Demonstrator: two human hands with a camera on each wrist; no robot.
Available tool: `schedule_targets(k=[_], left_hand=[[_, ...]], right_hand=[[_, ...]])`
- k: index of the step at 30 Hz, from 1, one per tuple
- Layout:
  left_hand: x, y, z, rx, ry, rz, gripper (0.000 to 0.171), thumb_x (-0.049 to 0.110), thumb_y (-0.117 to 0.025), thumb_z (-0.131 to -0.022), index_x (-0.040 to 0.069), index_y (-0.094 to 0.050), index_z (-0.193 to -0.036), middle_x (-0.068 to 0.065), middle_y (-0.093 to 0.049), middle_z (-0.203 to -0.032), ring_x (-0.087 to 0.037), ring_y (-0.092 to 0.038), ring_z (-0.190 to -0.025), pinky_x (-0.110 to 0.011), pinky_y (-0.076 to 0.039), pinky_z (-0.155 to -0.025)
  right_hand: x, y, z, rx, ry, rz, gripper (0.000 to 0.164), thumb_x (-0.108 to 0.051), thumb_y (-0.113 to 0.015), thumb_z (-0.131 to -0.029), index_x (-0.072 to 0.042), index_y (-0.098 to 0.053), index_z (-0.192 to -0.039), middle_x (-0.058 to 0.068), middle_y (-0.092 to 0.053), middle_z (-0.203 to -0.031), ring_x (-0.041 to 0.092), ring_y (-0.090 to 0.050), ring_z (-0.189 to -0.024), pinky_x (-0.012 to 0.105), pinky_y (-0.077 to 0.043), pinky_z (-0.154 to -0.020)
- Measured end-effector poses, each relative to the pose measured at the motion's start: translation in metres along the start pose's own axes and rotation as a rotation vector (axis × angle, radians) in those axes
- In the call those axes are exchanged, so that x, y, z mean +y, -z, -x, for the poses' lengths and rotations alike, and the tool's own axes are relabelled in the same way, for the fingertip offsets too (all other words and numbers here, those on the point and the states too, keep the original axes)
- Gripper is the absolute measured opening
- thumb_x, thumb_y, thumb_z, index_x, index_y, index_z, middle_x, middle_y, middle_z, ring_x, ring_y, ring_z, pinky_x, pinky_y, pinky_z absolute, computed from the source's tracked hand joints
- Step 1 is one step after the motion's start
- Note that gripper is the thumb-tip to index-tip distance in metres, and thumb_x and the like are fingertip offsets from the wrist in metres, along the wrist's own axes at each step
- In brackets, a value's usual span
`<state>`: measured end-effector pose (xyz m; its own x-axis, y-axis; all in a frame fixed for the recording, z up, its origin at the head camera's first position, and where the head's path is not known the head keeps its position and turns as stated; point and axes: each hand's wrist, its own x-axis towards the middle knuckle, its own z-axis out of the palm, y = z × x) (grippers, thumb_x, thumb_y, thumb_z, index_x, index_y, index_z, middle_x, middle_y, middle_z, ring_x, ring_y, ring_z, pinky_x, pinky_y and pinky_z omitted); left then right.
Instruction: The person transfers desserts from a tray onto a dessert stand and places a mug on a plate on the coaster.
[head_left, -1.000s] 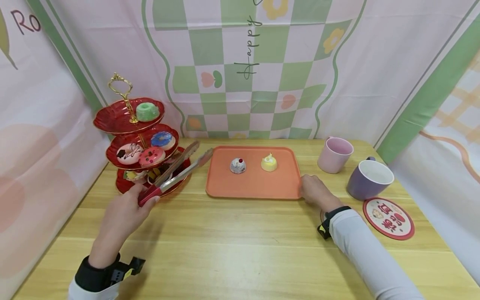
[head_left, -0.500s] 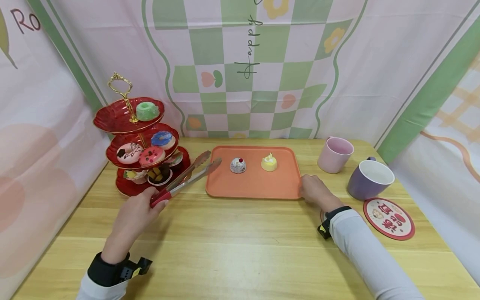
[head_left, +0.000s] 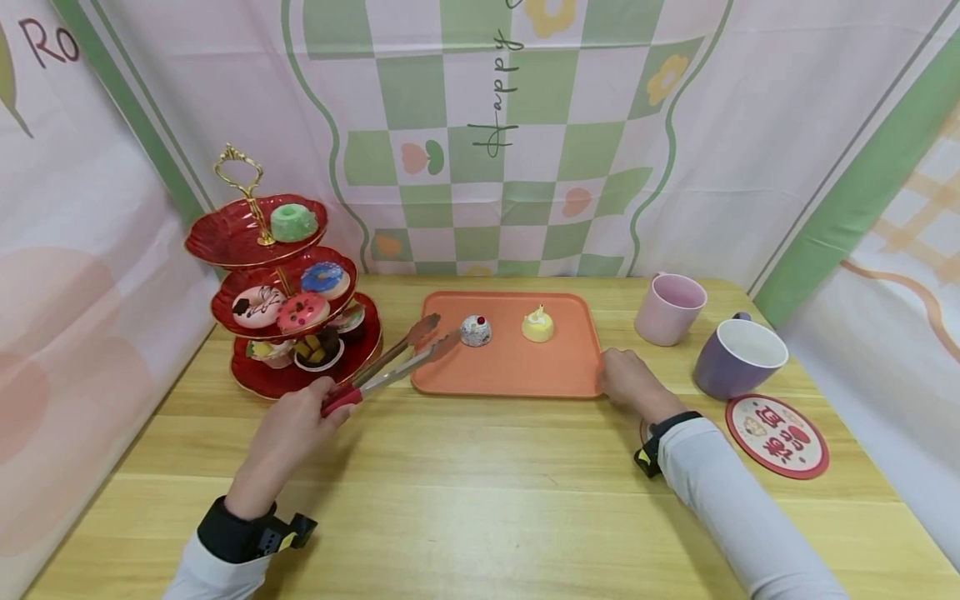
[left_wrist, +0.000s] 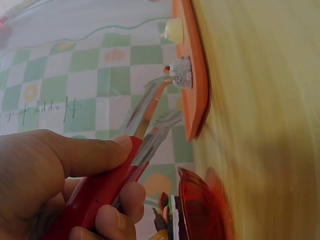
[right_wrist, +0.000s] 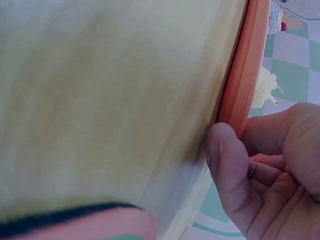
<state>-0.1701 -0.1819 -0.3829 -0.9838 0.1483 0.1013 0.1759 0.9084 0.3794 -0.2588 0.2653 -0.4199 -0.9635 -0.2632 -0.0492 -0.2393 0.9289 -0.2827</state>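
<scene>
The left hand [head_left: 296,427] grips the red handles of the tongs [head_left: 397,372], thumb along one handle and curled fingers against the other; the metal arms stand apart with a gap between their tips. The right hand [head_left: 632,383] pinches the near part of the right rim of an orange tray [head_left: 510,367].

Across the wooden table [head_left: 450,492], at the far left, stands a red three-tier stand [head_left: 221,235] bearing small cakes and pastries. The tray lies in the middle, toward the back, its long axis running left to right. The tongs' long axis is diagonal: they point away from the person and to the right, their tips over the tray's left end. On the right are a purple mug [head_left: 726,367] and a pink mug [head_left: 662,318], with a round red-rimmed coaster [head_left: 776,437] just in front of the purple one. On the tray sit a yellow cake [head_left: 537,327] and a speckled cake [head_left: 476,332], the latter just beside the nearer tongs tip.

The left wrist view alone shows that tip raised to the speckled cake's top; whether they touch cannot be told. Only the right wrist view reveals the tray rim held between thumb and finger, which the head view hides behind the knuckles.
</scene>
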Motion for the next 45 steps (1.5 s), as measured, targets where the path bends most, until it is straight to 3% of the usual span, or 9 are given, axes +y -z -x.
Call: schedule_targets(k=[11,17,24,32,45], left_hand=[[0.007,-0.009,-0.01,-0.078,0.028,0.042,0.029,0.023,-0.069,-0.085,0.004,-0.058,-0.105,-0.003,-0.052,-0.072,-0.02,-0.046,-0.061,-0.033,-0.036,-0.054],[0.01,-0.014,-0.014,-0.057,0.002,0.023,0.032,0.023,-0.071,-0.084,0.004,-0.06,-0.107,-0.003,-0.055,-0.075,-0.021,-0.048,-0.063,-0.034,-0.039,-0.056],[0.013,-0.017,-0.018,-0.082,0.006,0.031,0.028,0.024,-0.071,-0.084,0.005,-0.059,-0.102,-0.002,-0.052,-0.071,-0.02,-0.047,-0.061,-0.033,-0.037,-0.054],[0.015,-0.021,-0.022,-0.083,0.001,0.039,0.026,0.022,-0.071,-0.084,0.005,-0.059,-0.1,-0.003,-0.051,-0.07,-0.019,-0.045,-0.058,-0.031,-0.035,-0.051],[0.017,-0.022,-0.024,-0.066,-0.014,0.034,0.02,0.018,-0.07,-0.085,0.007,-0.057,-0.095,-0.003,-0.05,-0.068,-0.02,-0.045,-0.056,-0.03,-0.034,-0.049]], right_hand=[[0.001,-0.002,-0.001,-0.004,-0.004,0.012,0.02,0.004,-0.049,-0.079,-0.005,-0.05,-0.062,0.007,-0.047,-0.06,0.022,-0.047,-0.055,0.031,-0.039,-0.05],[0.0,-0.003,-0.001,0.01,0.006,0.013,0.02,0.005,-0.05,-0.079,-0.005,-0.049,-0.061,0.007,-0.046,-0.059,0.022,-0.046,-0.055,0.031,-0.039,-0.05],[0.0,-0.003,-0.001,0.019,0.017,0.029,0.02,0.004,-0.05,-0.078,-0.005,-0.048,-0.061,0.007,-0.046,-0.06,0.023,-0.045,-0.056,0.032,-0.039,-0.051],[0.001,-0.003,-0.001,-0.016,-0.012,0.019,0.019,0.004,-0.049,-0.08,-0.004,-0.049,-0.063,0.008,-0.047,-0.061,0.023,-0.046,-0.056,0.031,-0.038,-0.05],[0.001,-0.002,-0.002,0.034,0.024,0.029,0.021,0.005,-0.049,-0.077,-0.006,-0.047,-0.059,0.006,-0.045,-0.058,0.023,-0.045,-0.055,0.032,-0.039,-0.051]])
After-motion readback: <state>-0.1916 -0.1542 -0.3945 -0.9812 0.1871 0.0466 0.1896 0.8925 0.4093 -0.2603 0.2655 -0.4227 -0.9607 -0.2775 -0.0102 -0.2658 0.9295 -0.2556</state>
